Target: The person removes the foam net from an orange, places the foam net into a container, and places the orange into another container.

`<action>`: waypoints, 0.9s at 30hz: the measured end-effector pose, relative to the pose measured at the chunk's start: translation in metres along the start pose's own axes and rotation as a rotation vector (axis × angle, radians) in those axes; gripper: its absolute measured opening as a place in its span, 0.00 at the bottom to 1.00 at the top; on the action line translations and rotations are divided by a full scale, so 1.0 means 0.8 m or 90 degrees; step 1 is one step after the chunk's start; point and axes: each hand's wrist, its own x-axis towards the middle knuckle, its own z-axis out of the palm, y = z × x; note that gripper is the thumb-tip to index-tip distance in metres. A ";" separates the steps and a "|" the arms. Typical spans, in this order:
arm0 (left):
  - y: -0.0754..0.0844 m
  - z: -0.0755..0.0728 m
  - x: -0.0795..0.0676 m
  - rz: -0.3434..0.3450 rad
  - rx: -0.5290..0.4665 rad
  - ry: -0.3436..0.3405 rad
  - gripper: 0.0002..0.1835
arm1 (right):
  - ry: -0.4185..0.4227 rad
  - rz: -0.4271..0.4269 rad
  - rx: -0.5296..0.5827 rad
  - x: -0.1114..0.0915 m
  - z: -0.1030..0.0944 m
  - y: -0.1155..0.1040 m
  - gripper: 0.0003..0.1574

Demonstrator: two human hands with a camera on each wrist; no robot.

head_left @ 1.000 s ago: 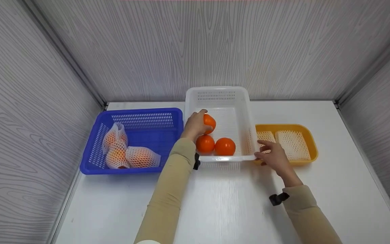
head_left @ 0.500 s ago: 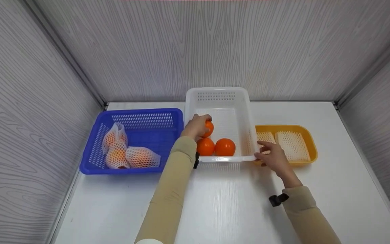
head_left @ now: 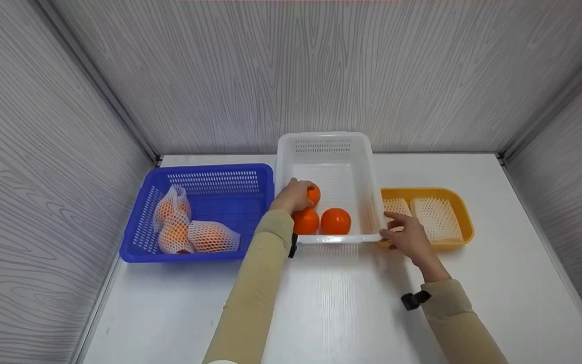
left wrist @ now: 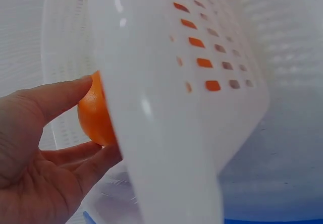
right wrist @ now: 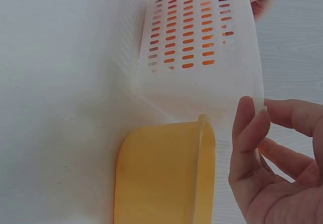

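Observation:
My left hand [head_left: 295, 196] reaches into the white basket [head_left: 327, 237] and holds an orange [head_left: 314, 195] between thumb and fingers. The left wrist view shows this orange [left wrist: 93, 113] partly hidden behind the basket's wall. Two more oranges sit at the near end: a left one [head_left: 307, 221], just in front of my hand, and a right one [head_left: 336, 221]. At the near right corner my right hand [head_left: 408, 235] pinches the basket rim. In the right wrist view, thumb and fingertips meet around that rim [right wrist: 258, 77].
Left stands a blue basket [head_left: 180, 257] with several fruits in white foam nets [head_left: 213, 236]. To the right, a yellow tray [head_left: 465, 217] holds flat foam nets [head_left: 437, 218]; its near left part lies beneath my right hand. Grey wood-grain panels [head_left: 321, 65] enclose the table.
My left hand has come slightly nearer and lower with the orange, toward the near left of the white basket. The right hand keeps its place at the rim.

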 end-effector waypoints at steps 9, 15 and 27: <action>-0.006 -0.008 -0.010 -0.011 -0.086 -0.005 0.28 | -0.009 -0.014 -0.003 -0.003 0.000 0.000 0.35; -0.009 -0.024 -0.015 0.065 -0.059 0.019 0.28 | 0.000 -0.047 -0.029 -0.006 -0.002 -0.006 0.33; -0.021 -0.066 -0.063 0.085 -0.029 0.075 0.25 | 0.079 -0.157 -0.087 -0.015 0.010 -0.029 0.25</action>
